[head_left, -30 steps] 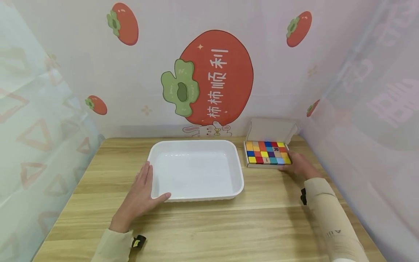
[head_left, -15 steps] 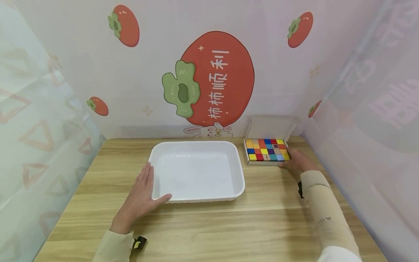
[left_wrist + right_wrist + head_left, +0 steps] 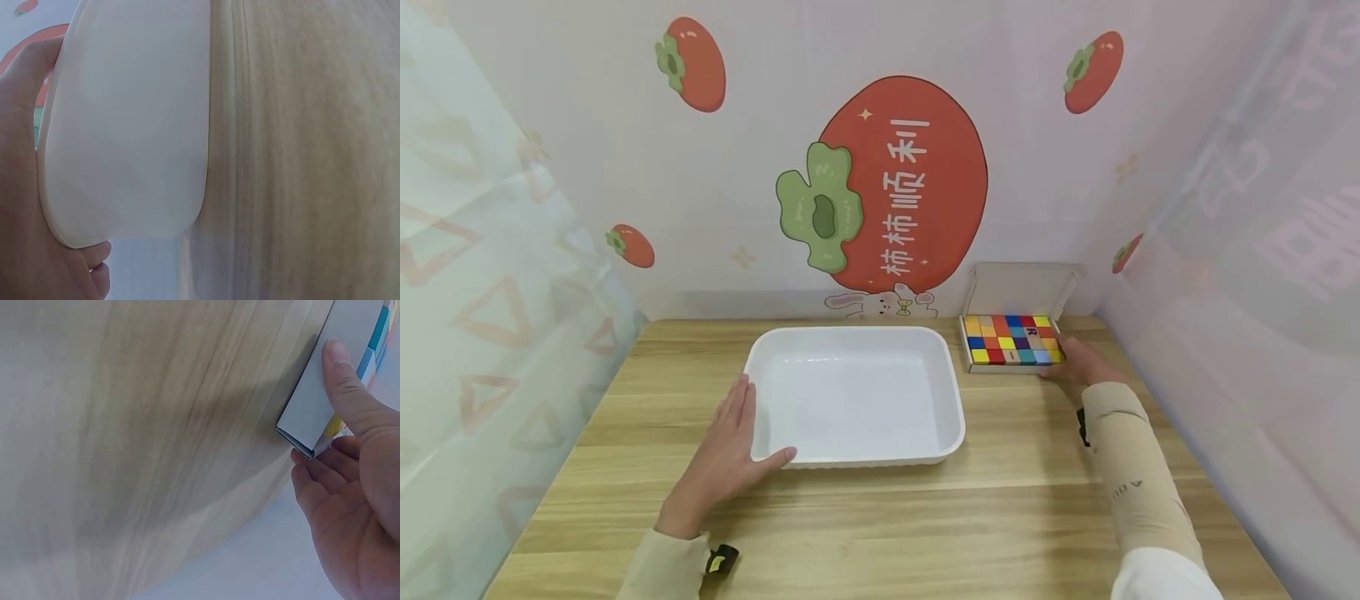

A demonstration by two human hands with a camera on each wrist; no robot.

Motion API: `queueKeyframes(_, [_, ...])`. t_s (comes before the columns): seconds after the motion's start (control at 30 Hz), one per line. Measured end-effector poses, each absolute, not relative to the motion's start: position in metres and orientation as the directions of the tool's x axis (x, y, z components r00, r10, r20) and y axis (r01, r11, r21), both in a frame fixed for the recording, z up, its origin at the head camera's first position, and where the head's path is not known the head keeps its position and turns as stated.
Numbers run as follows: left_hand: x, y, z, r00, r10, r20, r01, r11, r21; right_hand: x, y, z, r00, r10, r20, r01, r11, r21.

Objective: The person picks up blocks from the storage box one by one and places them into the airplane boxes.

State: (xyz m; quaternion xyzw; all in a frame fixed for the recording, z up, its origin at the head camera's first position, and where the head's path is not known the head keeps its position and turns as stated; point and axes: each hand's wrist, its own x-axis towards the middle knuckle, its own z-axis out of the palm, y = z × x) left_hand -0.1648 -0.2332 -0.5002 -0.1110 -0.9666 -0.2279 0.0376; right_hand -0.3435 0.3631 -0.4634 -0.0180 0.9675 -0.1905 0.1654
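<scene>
A white rectangular tray (image 3: 850, 461) stands on the wooden table. Stretched along its near left corner, my left hand (image 3: 722, 446) has its fingers against the left side and its thumb on the front rim. The left wrist view shows that hand (image 3: 28, 156) around the corner of the tray's wall (image 3: 128, 125). At the back right is an open cardboard box (image 3: 1000, 368) filled with colourful blocks (image 3: 1011, 342). My right hand (image 3: 1082, 364) holds its near right corner. In the right wrist view the thumb (image 3: 342, 375) presses the front wall and the fingers bend against the side.
The wooden table (image 3: 880, 533) reaches back to a wall sheet (image 3: 730, 167) printed with persimmons. Behind the blocks the box's lid (image 3: 1022, 287) stands up near that sheet. Pale patterned sheets (image 3: 1247, 275) flank the table on both sides.
The box has slid slightly back towards the wall with my right hand at its corner, the right arm following. My left hand stays on the tray; the head view has tilted slightly.
</scene>
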Motion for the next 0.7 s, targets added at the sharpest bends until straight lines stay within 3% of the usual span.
queueKeyframes(0.4, [-0.165,-0.234,-0.497,-0.973,0.202,0.111,0.23,0.873,0.431,-0.34,0.358,-0.462,-0.938,-0.077,-0.337,0.048,0.936,-0.347])
queueKeyframes(0.7, [-0.166,-0.235,-0.485,-0.979,0.184,0.088,0.204,0.877,0.434,-0.321,0.337,-0.453,-0.965,-0.06,-0.254,0.042,0.923,-0.381])
